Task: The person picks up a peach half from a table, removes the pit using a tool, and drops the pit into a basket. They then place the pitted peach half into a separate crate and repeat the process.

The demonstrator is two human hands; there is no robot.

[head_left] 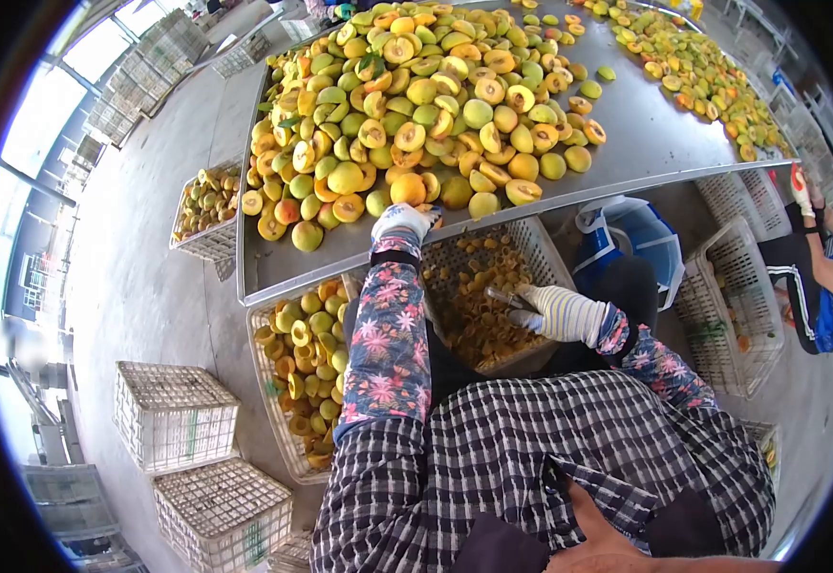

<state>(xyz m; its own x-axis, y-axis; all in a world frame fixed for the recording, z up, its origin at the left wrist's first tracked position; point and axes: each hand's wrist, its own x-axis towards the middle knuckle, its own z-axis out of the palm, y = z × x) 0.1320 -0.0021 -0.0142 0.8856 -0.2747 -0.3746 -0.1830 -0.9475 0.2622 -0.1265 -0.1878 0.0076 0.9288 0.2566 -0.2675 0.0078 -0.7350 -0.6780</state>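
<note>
Though knit-gloved, right hand [562,313] around metal tool [509,298], left hand [400,222] on fruit [408,189].

a fruit heap [416,105] lies on the table [636,143], the left hand [399,222] at its near edge, below it the right hand [560,313], a knife [504,297] in it, over a basket of pits [479,306], a basket of halved fruit [307,368] just left, two crates [176,415] farther left on the floor.

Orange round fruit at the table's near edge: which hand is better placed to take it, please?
Left: the white-gloved left hand reaches the orange fruit; the striped-gloved right hand holds a metal tool.
</note>
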